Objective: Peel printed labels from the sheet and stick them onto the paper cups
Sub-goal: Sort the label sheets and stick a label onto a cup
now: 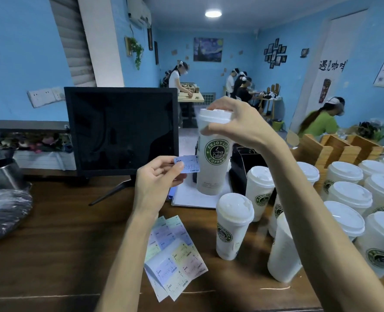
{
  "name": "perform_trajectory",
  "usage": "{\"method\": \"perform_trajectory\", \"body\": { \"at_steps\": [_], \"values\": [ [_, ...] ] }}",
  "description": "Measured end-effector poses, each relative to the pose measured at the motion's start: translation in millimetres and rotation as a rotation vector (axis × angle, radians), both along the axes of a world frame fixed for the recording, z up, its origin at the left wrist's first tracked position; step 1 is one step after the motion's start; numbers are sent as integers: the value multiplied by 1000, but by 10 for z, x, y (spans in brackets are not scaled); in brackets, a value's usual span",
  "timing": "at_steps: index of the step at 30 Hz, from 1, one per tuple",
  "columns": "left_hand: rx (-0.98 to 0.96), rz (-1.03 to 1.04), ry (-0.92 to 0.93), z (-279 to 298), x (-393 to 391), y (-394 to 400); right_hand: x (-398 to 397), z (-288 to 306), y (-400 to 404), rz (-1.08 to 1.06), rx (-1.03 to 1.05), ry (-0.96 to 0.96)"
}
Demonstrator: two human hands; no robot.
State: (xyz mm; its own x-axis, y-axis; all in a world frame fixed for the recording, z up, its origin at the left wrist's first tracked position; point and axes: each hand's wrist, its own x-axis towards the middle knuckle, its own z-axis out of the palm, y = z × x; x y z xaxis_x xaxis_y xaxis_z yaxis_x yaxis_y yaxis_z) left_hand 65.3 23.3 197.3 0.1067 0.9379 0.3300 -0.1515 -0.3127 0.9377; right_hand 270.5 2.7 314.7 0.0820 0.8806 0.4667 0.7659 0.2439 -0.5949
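Label sheets (175,255) lie on our desk (51,255); our left hand (157,176) pinches a blue label (190,163), our right hand (238,124) grips a lidded coffee cup (213,158) aloft.

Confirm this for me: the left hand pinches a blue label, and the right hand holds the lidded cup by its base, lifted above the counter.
Not quite. In the head view the right hand grips the lifted cup at its lid and top rim, not its base. The rest stands: the left hand pinches a blue label, and the cup is held above the counter.
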Motion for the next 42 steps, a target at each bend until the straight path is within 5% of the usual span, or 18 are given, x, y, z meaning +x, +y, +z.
{"method": "perform_trajectory", "body": {
  "at_steps": [8, 23, 34, 38, 42],
  "values": [
    [109, -21, -5, 136, 42, -424, -13, -9, -229, 41, 13, 27],
    [-53, 78, -39, -66, 387, -774, 9, -200, -261, -21, -101, -18],
    [45, 260, 126, -185, 420, -779, -1, -211, -263, -33, -100, -23],
    [-34, 12, -21, -169, 384, -726, -30, -206, -282, 6, -82, 27],
    [50, -73, 39, -142, 504, -746, -110, -217, -257, 6, -61, 44]
  ]
}}
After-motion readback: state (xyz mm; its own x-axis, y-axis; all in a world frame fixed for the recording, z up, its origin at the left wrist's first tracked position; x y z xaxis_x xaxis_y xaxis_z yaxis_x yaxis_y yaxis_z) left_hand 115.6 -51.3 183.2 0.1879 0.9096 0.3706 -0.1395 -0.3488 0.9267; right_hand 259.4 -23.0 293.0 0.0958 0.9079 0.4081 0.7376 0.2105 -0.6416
